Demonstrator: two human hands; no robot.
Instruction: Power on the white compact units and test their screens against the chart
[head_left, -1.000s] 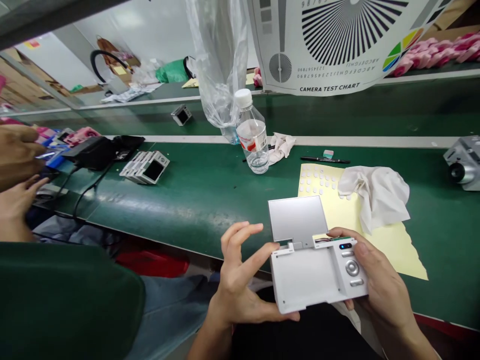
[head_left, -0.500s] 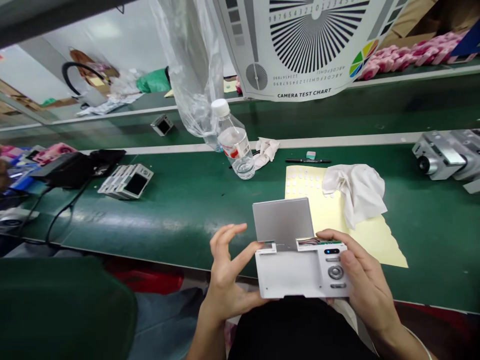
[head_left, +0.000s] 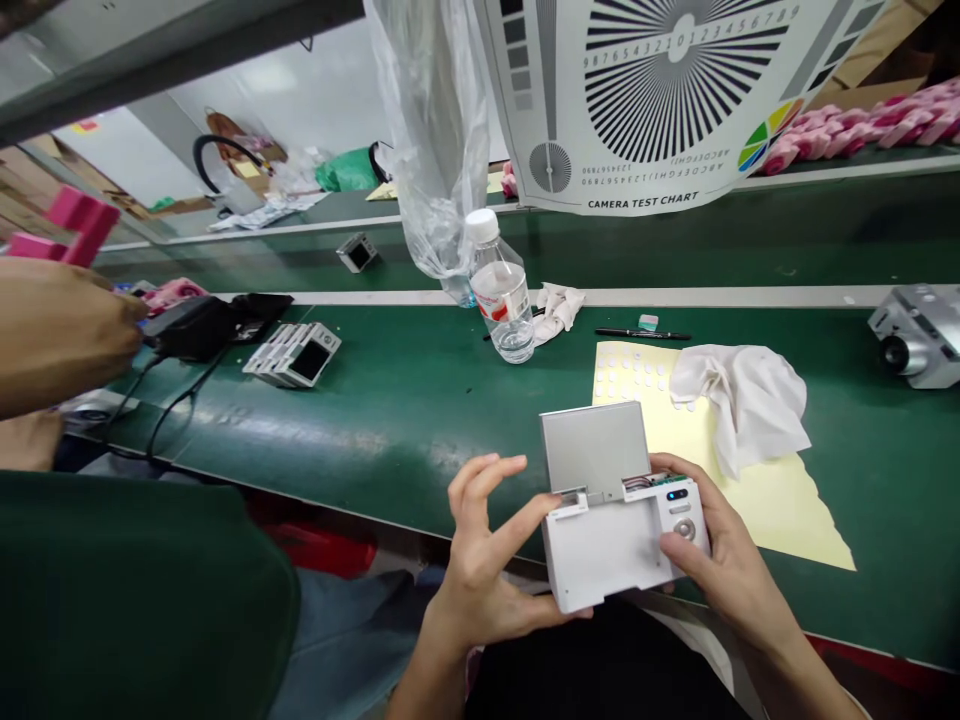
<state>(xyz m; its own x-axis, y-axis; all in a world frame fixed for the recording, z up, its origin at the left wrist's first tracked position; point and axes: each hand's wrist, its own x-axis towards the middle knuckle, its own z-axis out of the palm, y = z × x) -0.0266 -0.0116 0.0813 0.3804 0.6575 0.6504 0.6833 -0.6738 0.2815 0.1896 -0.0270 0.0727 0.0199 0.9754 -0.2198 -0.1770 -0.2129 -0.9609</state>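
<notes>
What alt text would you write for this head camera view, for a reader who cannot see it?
The left hand and right hand hold a white camera body with its silver flip-up screen raised. Behind it, a green workbench carries a yellow dotted sheet, a white cloth and a water bottle, below a camera test chart.

Your left hand (head_left: 480, 570) cups the near corner of a white camera body (head_left: 600, 550), and your right hand (head_left: 731, 560) wraps its button end. Its silver screen (head_left: 594, 450) tilts up. Beyond, on the green bench (head_left: 375, 440), a white cloth (head_left: 739, 405) lies on a yellow sheet (head_left: 780, 510), with a water bottle (head_left: 501, 290) toward the far edge.
</notes>
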